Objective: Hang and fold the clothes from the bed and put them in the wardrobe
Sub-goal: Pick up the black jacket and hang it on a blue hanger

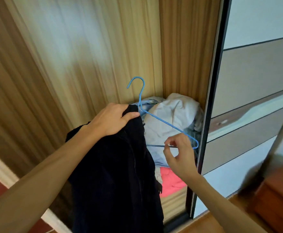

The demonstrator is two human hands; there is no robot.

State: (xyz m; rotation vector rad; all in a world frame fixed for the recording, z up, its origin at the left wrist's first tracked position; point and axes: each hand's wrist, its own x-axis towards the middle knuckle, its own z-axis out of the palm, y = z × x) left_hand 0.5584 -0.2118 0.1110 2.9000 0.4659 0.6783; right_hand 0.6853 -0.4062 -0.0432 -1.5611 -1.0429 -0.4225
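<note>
Fingers of the left hand (113,119) are gripping the black garment (117,174) on the blue hanger (164,121), the right hand (179,153) pinching its lower bar.

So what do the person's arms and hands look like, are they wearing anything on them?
Both arms are bare as far up as the picture shows, with no sleeves. The left hand and right hand wear no gloves, and no rings, watch or bracelet can be seen.
</note>
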